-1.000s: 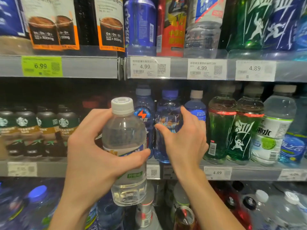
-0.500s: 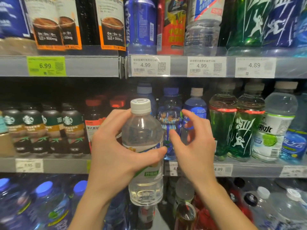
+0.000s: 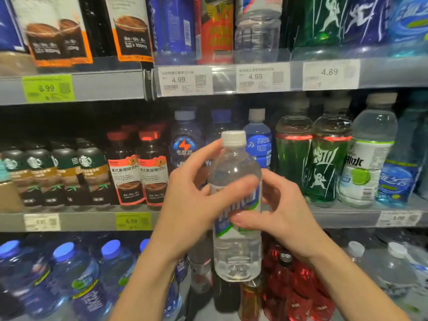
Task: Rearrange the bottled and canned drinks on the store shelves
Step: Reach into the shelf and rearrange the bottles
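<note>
A clear bottle (image 3: 236, 249) with a white cap and a blue, white and green label is held upright in front of the middle shelf (image 3: 92, 218). My left hand (image 3: 194, 202) grips it from the left, thumb across the label. My right hand (image 3: 282, 209) holds its right side, with the thumb on the label and the fingers curled behind the bottle. Behind it on the middle shelf stand blue bottles (image 3: 185, 140), partly hidden by the hands.
Green bottles (image 3: 324, 163) and a lime-label bottle (image 3: 368, 158) stand on the middle shelf to the right, coffee bottles (image 3: 139, 167) to the left. The top shelf (image 3: 108, 86) carries price tags. Below are blue-capped water bottles (image 3: 67, 272) and red bottles (image 3: 296, 283).
The clear bottle has moved right with my left hand. My right hand left the blue bottles on the shelf and closed on the clear bottle's right side.
</note>
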`<act>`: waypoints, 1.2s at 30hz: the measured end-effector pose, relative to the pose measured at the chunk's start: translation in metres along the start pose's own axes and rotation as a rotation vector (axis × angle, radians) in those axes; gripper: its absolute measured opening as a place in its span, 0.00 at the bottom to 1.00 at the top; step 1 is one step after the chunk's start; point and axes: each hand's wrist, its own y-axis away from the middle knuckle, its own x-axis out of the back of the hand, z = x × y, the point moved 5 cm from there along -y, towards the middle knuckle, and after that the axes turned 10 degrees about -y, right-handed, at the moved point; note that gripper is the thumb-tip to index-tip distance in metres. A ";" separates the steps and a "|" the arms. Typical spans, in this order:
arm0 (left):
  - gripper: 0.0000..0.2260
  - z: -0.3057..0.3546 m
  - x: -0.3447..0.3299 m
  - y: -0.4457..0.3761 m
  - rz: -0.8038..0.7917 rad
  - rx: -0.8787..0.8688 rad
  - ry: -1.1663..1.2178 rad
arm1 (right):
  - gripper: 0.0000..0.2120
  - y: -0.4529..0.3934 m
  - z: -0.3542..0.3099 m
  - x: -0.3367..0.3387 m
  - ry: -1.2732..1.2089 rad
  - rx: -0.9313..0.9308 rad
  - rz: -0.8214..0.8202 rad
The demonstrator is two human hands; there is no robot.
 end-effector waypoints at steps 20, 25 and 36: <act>0.16 -0.014 -0.060 -0.012 -0.188 0.024 0.226 | 0.41 0.001 0.021 0.061 -0.243 -0.068 0.081; 0.21 -0.016 -0.069 -0.015 -0.178 0.035 0.249 | 0.35 0.005 0.025 0.073 -0.204 -0.063 0.080; 0.18 0.004 -0.114 -0.021 -0.189 0.024 0.321 | 0.18 0.026 -0.028 0.107 -0.213 -0.141 0.055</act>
